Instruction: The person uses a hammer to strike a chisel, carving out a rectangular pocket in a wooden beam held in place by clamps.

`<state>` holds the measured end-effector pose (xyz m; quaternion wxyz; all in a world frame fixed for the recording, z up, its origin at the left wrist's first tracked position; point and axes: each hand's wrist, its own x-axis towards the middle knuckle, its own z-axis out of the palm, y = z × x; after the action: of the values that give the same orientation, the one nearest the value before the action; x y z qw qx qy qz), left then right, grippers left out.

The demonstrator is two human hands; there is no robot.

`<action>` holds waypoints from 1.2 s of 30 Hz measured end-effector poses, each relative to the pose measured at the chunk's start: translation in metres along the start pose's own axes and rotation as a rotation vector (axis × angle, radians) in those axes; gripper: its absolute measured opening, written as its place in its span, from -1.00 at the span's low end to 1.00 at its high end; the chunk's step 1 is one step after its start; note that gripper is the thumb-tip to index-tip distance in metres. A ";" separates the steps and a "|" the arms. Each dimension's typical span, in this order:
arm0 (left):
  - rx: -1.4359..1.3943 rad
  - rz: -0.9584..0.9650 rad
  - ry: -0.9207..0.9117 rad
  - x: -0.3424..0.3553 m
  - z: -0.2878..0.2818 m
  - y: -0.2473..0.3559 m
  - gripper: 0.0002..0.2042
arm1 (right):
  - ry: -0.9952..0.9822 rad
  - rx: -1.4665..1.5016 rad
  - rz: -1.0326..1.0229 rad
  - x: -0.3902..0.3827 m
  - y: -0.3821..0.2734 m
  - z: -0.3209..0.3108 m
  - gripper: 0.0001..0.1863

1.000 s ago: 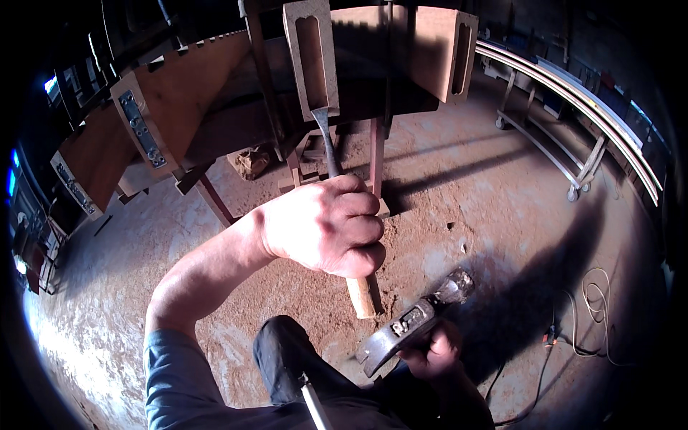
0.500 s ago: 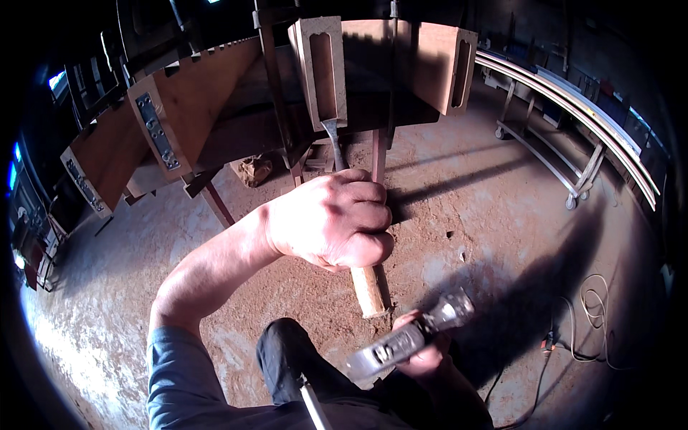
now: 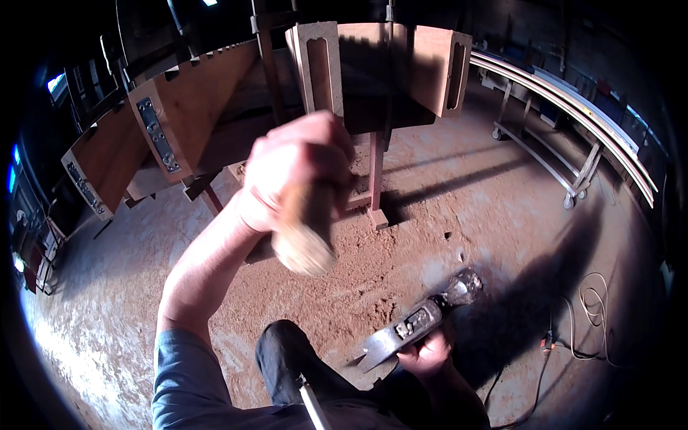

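Observation:
My left hand (image 3: 297,161), slightly blurred, is wrapped round the pale wooden handle of a chisel (image 3: 304,240). The handle's butt points down toward me, and the blade is hidden behind my fist. My knuckles overlap the lower end of an upright wooden piece (image 3: 320,61) with a long rounded slot in its end face; whether the blade touches it I cannot tell. Lower right, my right hand (image 3: 430,352) grips a claw hammer (image 3: 419,322) close under its metal head. The claw points toward my legs and the striking face up to the right.
Left of the slotted piece, two wooden pieces carry metal fittings (image 3: 156,135); another slotted piece (image 3: 453,75) stands right. Clamps (image 3: 269,72) rise between them. A wheeled rack (image 3: 573,172) bears long boards. Wood shavings (image 3: 365,272) litter the floor; a cable (image 3: 588,315) lies right.
My left hand has moved up and left with the chisel, whose handle now tips toward me; the blade has gone out of sight. The hammer has shifted slightly up and right.

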<state>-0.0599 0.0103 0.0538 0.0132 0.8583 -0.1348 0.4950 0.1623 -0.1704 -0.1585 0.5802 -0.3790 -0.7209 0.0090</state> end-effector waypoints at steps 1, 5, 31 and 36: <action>0.019 -0.131 0.041 -0.002 -0.015 -0.003 -0.80 | 0.037 0.015 0.009 0.002 0.003 0.003 -0.49; -0.359 -0.240 0.383 0.024 -0.045 -0.024 -0.71 | 0.065 0.130 0.166 0.000 -0.001 -0.002 -0.59; -0.108 -0.679 0.607 0.092 -0.007 -0.046 -0.78 | -0.171 -0.009 0.215 0.298 -0.133 -0.119 -0.50; -0.163 -0.690 0.569 0.081 -0.015 -0.049 -0.83 | -0.458 -0.306 0.307 0.340 -0.166 -0.110 -0.51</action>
<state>-0.0223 0.0420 0.1360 0.2812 0.6789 0.1295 0.6657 0.1524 -0.1458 0.2343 0.3306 -0.5545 -0.7601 0.0732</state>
